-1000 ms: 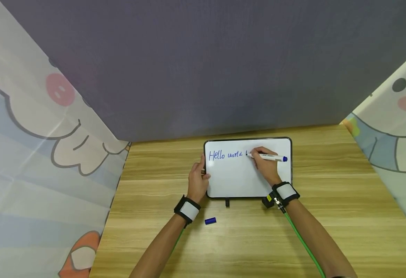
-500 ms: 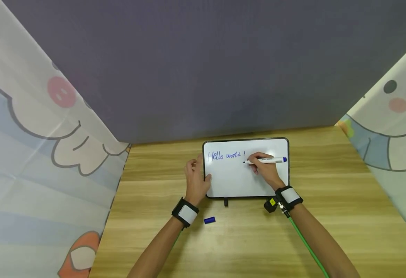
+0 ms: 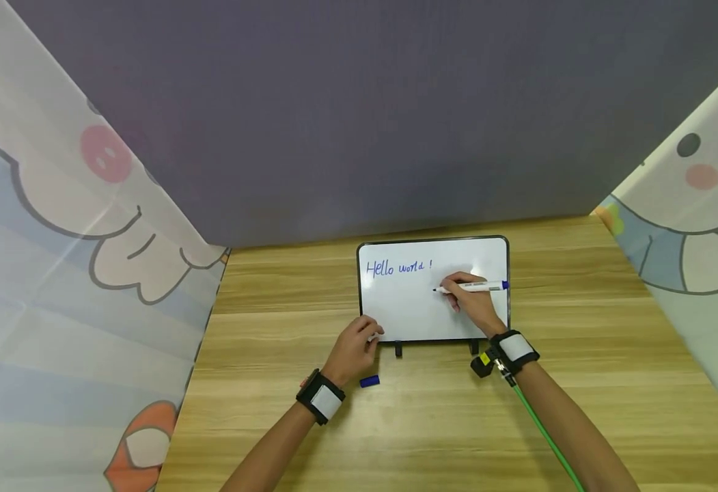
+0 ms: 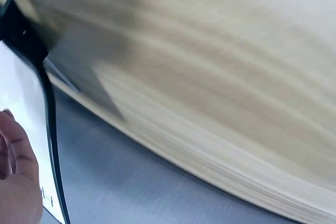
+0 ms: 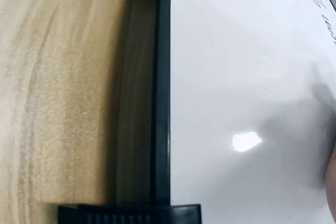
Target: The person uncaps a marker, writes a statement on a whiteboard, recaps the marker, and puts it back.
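Whiteboard [image 3: 408, 307] flat on the wooden table [image 3: 580, 383], far centre, "Hello world !" in blue along its top-left.
Right hand [image 3: 472, 304] pinches a marker [image 3: 471, 286], tip pointing left just under the writing; whether it touches the surface cannot be told. Left hand [image 3: 354, 350] rests at the board's near-left corner, fingers curled at the edge. Blue cap [image 3: 369, 381] lies on the table just near of that hand. Two small black clips [image 3: 398, 349] jut from the board's near edge. Grey backdrop [image 3: 359, 116] behind, cartoon-print curtains [image 3: 57, 273] on both sides. Left wrist view, blurred, shows only fingers [image 4: 16, 182] against the black frame. Right wrist view shows the frame, bare white surface and one clip [image 5: 128, 214]; no marker in it.
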Demonstrator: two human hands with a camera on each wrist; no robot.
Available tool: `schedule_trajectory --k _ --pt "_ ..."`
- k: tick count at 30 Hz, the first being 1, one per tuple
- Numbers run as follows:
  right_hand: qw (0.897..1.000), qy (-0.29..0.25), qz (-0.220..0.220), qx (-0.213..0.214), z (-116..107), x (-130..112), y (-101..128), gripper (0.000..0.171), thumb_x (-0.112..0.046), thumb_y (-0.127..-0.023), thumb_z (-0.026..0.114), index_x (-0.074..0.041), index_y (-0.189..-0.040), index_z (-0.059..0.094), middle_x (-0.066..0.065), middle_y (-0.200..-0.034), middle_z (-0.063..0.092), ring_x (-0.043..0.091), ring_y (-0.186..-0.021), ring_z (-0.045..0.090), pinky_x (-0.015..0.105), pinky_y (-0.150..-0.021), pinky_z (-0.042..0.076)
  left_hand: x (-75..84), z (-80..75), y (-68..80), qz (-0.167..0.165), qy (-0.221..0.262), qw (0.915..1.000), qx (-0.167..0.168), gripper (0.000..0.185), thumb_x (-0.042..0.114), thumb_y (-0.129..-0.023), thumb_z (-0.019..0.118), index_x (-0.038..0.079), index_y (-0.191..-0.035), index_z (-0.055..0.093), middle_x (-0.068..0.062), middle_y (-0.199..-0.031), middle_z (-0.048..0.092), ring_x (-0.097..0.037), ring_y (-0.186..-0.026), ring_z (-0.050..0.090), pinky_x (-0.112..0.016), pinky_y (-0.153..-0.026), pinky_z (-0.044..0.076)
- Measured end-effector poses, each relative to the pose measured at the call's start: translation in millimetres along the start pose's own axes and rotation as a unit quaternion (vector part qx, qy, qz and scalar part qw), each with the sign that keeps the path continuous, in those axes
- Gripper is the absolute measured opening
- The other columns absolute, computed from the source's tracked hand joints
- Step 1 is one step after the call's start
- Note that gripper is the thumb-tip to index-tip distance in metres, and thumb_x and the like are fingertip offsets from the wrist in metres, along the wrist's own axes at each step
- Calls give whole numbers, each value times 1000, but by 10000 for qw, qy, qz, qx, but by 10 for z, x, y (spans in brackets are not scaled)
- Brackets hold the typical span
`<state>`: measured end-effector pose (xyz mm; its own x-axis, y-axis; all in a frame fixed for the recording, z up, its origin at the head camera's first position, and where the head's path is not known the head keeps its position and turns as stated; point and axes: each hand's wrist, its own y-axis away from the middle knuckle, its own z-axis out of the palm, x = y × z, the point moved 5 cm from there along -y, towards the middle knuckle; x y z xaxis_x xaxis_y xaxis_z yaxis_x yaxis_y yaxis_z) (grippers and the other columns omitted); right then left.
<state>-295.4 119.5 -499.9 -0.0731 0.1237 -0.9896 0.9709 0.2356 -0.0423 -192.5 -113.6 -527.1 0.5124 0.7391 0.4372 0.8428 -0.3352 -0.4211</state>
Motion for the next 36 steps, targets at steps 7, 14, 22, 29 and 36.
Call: schedule_trajectory --k 7,14,22,29,36 --pt "10000 36 41 16 12 -8 21 20 -8 -91 56 11 -92 63 24 -66 56 8 -48 49 22 -42 42 -10 48 113 122 -255 9992 -280 16 2 -78 67 10 -92 68 2 -95 58 -9 -89 56 -21 -78 50" --pt "10000 67 -8 32 13 1 25 19 -7 -90 56 11 -91 63 22 -65 56 8 -47 49 21 -42 42 3 142 256 814 264 9925 -868 14 13 -81 67 12 -95 66 3 -97 57 -6 -80 54 -14 -69 46" --pt "9999 -62 -82 10 9 17 25 19 -6 -90 56 11 -91 62 21 -63 55 8 -46 48 21 -42 41 -36 203 377 942 113 9835 -1543 19 31 -77 71 19 -89 66 7 -86 55 -1 -69 45 -10 -60 36" --pt "10000 35 62 21 -3 18 56 19 -7 -91 55 11 -93 61 5 -61 58 6 -47 49 21 -42 41 -54 265 403 800 -567 9686 -2285 20 39 -76 70 24 -87 61 13 -79 51 2 -66 41 -11 -56 32" --pt "9995 61 292 -68 2 182 25 19 -10 -91 56 9 -93 62 2 -61 57 6 -48 49 21 -42 42 -42 265 354 659 -683 9607 -2608 18 34 -78 71 23 -84 58 13 -78 51 0 -66 42 -13 -56 33"
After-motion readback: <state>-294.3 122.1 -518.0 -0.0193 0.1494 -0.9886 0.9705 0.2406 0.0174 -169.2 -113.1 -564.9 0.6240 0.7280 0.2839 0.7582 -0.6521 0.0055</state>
